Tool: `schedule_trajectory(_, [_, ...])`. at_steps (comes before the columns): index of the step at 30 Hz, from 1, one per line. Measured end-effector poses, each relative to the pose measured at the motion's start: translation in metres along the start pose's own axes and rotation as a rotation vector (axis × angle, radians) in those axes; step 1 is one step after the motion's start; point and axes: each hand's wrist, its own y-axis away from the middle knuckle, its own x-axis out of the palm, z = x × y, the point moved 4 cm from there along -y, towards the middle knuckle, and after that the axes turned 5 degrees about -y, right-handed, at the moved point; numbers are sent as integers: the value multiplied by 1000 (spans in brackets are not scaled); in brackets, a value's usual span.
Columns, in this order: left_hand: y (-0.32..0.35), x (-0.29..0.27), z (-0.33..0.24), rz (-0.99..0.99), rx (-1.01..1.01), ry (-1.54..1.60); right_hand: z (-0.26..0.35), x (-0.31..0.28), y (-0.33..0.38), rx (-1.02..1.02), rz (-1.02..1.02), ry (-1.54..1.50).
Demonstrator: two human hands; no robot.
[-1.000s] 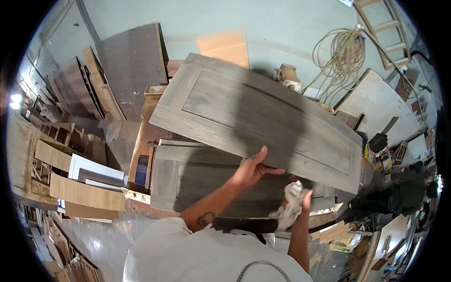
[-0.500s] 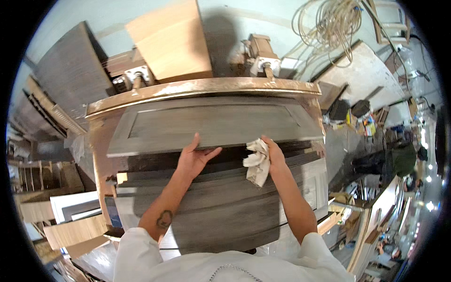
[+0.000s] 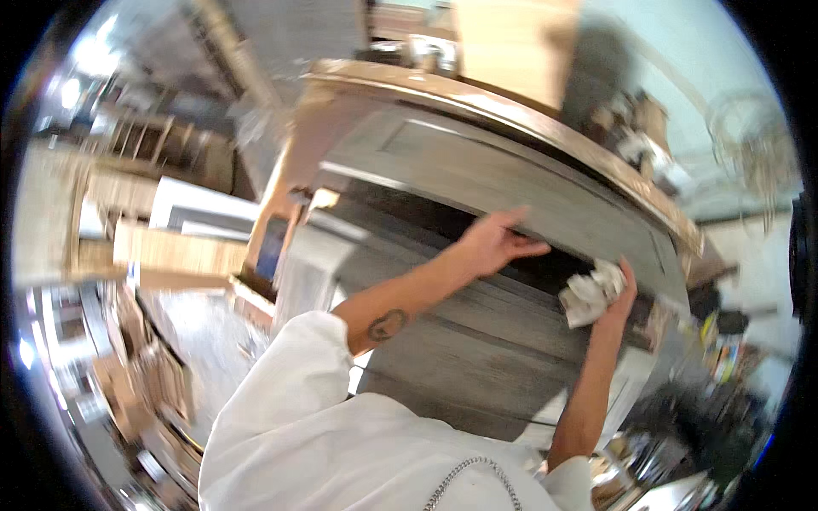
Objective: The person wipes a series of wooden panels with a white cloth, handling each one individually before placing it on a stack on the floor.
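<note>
A grey wood-grain cabinet door (image 3: pixel 503 183) with a recessed centre panel lies across the far part of the bench, with a dark gap under its near edge. My left hand (image 3: pixel 494 243) is at that near edge, thumb over the top face and one finger stretched out below; its other fingers are partly hidden. Farther right, my right hand (image 3: pixel 625 294) clutches a crumpled off-white cloth (image 3: pixel 590 294) beside the same edge. Closer to me are more grey panels (image 3: pixel 460 341), partly in shadow.
A brown wooden rail (image 3: pixel 426 83) borders the bench's far side. Behind it stands a pale wooden board (image 3: pixel 511 47). Light wood pieces (image 3: pixel 179 247) are at the left. Coiled hose (image 3: pixel 754 145) hangs on the wall at the far right, blurred.
The view has swung left and tilted, so the bench appears farther right and slanted. Both hands stay at the door's near edge, and the cloth remains in my right hand.
</note>
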Motion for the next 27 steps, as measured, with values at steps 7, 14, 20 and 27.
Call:
schedule_trajectory(7, [101,59,-1,453,75,-233,57,4,141,-642,210,-142])
schedule_trajectory(14, [235,174,-30,604,657,-1094,232,53,369,-1899,-189,587])
schedule_trajectory(20, [308,281,-100,535,1537,-783,165,200,435,-2121,-84,1261])
schedule_trajectory(27, [293,195,-128,179,934,-119,35,249,384,-1819,272,2286])
